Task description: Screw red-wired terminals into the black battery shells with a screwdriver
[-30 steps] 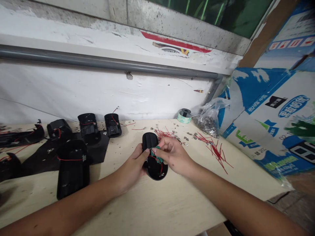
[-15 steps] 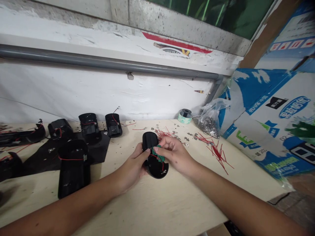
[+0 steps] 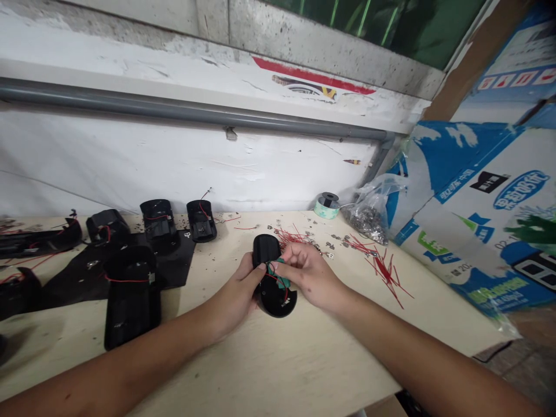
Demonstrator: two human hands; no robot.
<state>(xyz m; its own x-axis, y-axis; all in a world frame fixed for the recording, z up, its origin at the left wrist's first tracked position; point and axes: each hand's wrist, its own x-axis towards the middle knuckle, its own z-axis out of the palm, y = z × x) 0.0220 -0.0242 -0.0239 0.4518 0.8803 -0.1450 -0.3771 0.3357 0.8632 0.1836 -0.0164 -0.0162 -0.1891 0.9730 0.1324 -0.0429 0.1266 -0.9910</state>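
Note:
My left hand [image 3: 244, 282] is closed round the left side of a black plastic housing [image 3: 279, 304], its thumb lying over the inner face. The housing is held above the table, its open side toward me and its round, wider end nearest me. Between the thumb and fingers of my right hand [image 3: 310, 273] is a small green circuit board [image 3: 282, 280], at the right side of the housing's middle. A red wire runs from near the board down into the round end. The far edge of the board is hidden by my fingers.
Several black housings with red wires, including a large one [image 3: 132, 301], are at left, some on a black mat [image 3: 185, 260]. Loose red wires [image 3: 384, 271] and small metal pieces lie at right, near a tape roll [image 3: 326, 206], a bag of metal parts [image 3: 369, 217] and a blue-white carton [image 3: 469, 220].
Almost nothing differs. The green board has shifted very slightly within the housing under my right fingers, and the whole view has moved a little.

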